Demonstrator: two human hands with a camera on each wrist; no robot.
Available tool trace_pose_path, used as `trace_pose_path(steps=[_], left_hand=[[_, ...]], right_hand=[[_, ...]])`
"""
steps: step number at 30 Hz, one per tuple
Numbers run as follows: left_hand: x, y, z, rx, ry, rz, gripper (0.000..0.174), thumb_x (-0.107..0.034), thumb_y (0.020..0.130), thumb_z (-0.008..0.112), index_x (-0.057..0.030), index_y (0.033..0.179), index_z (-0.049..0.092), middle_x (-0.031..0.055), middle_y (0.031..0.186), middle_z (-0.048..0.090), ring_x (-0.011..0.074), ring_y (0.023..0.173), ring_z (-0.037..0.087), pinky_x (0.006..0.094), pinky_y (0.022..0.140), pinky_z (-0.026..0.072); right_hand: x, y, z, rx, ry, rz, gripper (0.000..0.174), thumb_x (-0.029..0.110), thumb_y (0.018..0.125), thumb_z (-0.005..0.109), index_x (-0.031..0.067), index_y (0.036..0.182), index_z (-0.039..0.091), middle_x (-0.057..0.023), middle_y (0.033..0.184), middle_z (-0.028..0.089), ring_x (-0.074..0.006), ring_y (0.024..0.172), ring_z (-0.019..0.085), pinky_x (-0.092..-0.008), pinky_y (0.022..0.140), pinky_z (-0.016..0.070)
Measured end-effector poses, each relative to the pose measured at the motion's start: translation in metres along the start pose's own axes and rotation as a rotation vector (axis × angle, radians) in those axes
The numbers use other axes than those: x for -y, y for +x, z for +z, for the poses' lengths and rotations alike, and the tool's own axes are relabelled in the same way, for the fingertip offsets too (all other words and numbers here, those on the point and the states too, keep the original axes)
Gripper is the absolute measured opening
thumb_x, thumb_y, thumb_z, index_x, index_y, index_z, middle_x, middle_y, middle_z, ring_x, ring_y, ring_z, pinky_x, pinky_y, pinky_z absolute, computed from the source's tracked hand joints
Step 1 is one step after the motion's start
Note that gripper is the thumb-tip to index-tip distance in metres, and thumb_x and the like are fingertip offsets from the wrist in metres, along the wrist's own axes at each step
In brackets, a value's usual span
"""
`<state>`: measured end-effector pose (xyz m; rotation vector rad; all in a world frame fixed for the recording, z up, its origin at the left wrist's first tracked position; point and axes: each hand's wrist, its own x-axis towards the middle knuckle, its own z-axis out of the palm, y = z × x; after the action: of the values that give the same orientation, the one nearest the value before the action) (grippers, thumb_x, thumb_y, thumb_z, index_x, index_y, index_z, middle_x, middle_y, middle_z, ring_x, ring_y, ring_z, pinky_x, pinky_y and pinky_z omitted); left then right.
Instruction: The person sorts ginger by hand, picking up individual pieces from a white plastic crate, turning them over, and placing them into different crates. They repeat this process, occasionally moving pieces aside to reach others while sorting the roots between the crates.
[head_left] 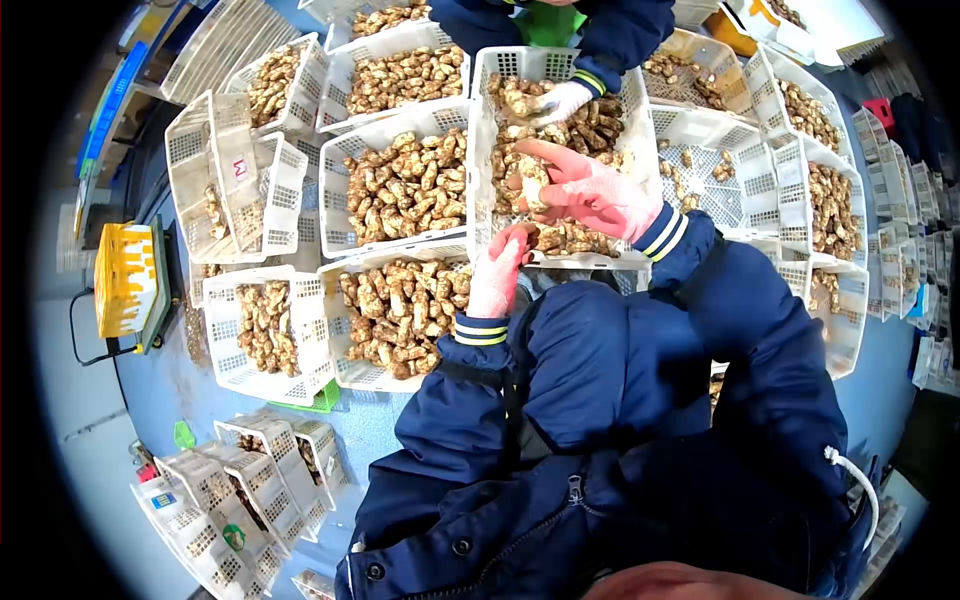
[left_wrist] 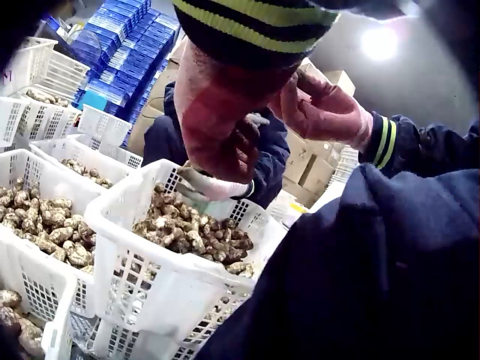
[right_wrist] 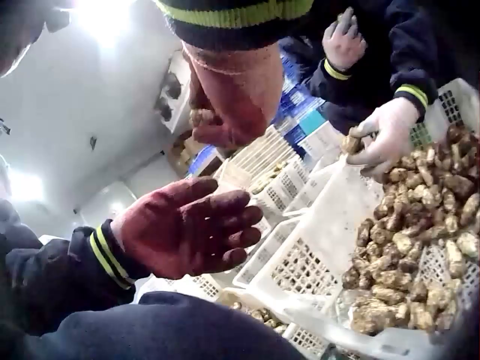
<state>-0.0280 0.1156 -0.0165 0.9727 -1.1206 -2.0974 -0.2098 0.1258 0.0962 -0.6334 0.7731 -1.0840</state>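
Observation:
In the head view my right hand [head_left: 595, 195], in a pink glove, grips a stubby brown-and-cream piece of produce [head_left: 534, 185] above the middle crate [head_left: 640, 130]. Its end also shows at the fingers of my right hand [right_wrist: 238, 94] in the right wrist view. My left hand [head_left: 497, 272], gloved in pink, is by the near left corner of that crate. The right wrist view shows this left hand [right_wrist: 187, 229] with its reddish palm turned up, fingers spread and nothing on them. More such pieces [right_wrist: 405, 247] lie heaped in the crate.
Across the crate another person's white-gloved hand [head_left: 565, 100] holds a similar piece. Filled crates [head_left: 400, 190] stand close on the left. On the right is a sparsely filled crate [head_left: 715, 175]. A yellow-and-white box [head_left: 125, 280] rests on a trolley; crate stacks [head_left: 225, 510] stand at the lower left.

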Motion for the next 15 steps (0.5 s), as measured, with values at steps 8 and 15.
trace_pose_path(steps=[8, 15], left_hand=[[-0.022, -0.003, -0.006, -0.093, -0.163, -0.038, 0.044, -0.031, 0.089, 0.045, 0.0010, 0.119, 0.042, 0.0119, 0.110, 0.054, 0.0179, 0.097, 0.054, 0.0280, 0.083, 0.0436], [-0.006, -0.005, -0.009, -0.198, -0.453, 0.013, 0.031, -0.027, 0.087, 0.052, -0.0068, 0.111, 0.047, 0.0029, 0.096, 0.056, 0.0105, 0.081, 0.053, 0.0270, 0.075, 0.0457]], right_hand=[[-0.024, 0.025, -0.010, -0.105, -0.530, -0.130, 0.059, -0.002, 0.066, 0.052, 0.0006, 0.124, 0.043, -0.0021, 0.090, 0.054, -0.0065, 0.075, 0.051, -0.0175, 0.065, 0.0421], [-0.051, 0.036, 0.005, 0.001, -1.197, -0.174, 0.052, 0.011, 0.078, 0.053, 0.0056, 0.127, 0.038, -0.0148, 0.120, 0.048, -0.0229, 0.108, 0.049, -0.0305, 0.091, 0.0390]])
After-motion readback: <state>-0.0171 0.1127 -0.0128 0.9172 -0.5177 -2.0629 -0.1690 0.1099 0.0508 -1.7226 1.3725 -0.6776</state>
